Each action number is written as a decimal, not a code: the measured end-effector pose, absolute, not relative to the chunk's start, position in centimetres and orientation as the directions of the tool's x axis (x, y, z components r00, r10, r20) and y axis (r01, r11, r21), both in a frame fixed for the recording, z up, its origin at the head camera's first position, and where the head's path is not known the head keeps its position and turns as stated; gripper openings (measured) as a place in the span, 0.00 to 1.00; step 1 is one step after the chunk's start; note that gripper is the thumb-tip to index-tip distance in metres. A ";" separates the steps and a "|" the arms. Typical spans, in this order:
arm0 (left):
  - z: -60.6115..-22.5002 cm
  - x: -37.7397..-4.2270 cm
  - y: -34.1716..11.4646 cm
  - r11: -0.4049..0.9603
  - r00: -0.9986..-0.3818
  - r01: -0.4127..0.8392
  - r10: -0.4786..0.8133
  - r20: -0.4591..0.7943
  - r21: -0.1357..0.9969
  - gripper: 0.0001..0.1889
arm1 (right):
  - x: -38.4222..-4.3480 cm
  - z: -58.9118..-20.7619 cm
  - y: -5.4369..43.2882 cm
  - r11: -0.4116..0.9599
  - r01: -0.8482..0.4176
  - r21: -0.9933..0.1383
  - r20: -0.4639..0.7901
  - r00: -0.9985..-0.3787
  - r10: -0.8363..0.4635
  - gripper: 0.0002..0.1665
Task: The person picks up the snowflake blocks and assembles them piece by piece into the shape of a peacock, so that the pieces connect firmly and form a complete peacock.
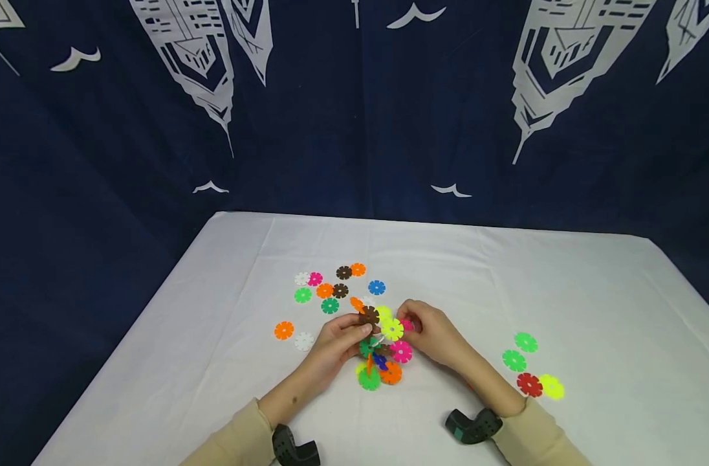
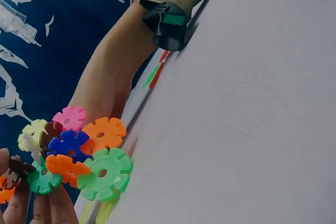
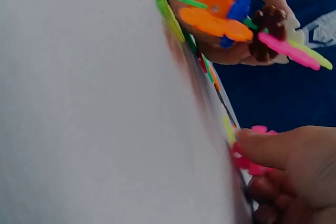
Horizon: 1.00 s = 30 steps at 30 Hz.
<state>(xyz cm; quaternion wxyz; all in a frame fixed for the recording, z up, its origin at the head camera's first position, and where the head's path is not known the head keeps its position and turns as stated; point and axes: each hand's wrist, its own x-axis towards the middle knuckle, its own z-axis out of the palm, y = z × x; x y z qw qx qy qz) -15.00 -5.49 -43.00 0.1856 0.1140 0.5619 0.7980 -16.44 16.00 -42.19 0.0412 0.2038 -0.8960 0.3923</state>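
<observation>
My left hand [image 1: 338,339] grips a cluster of interlocked plastic snowflake discs [image 1: 392,329] at its left side, above the white table. Brown, yellow, green, blue, orange and pink discs jut from the cluster at different angles. My right hand [image 1: 435,331] pinches a pink disc [image 3: 257,163] between thumb and fingers, close to the cluster's right side; whether the two touch I cannot tell. In the left wrist view, a green disc [image 2: 105,174] and an orange disc [image 2: 105,135] stand out of the cluster, with left fingertips [image 2: 62,205] beneath it.
Several loose discs lie behind the cluster, among them a blue disc [image 1: 376,287] and a white disc [image 1: 304,342]. To the right rest two green discs [image 1: 514,360], a red disc [image 1: 529,384] and a yellow disc [image 1: 552,387]. A dark blue curtain [image 1: 331,129] hangs behind the table [image 1: 226,259].
</observation>
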 end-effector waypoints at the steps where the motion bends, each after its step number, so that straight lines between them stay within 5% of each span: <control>1: -43.0 -15.0 -5.5 -0.285 -0.904 -0.159 0.427 -0.024 0.945 0.13 | -16.5 -42.3 16.1 0.564 -0.383 -0.732 0.235 -0.918 -0.318 0.12; 6: -43.0 -14.9 -5.4 -0.216 -0.890 -0.138 0.456 -0.025 0.967 0.14 | -16.7 -42.2 16.3 0.203 -0.253 -0.946 0.200 -0.948 -0.249 0.12; 11: -43.0 -14.9 -5.3 -0.181 -0.866 -0.126 0.500 -0.019 0.975 0.13 | -16.5 -41.9 15.7 -0.076 -0.184 -0.980 0.196 -0.955 -0.221 0.15; 30: -43.0 -15.0 -5.2 -0.132 -0.848 -0.149 0.528 -0.058 0.980 0.15 | -15.9 -42.0 14.4 -0.189 -0.290 -0.938 0.333 -0.905 -0.265 0.10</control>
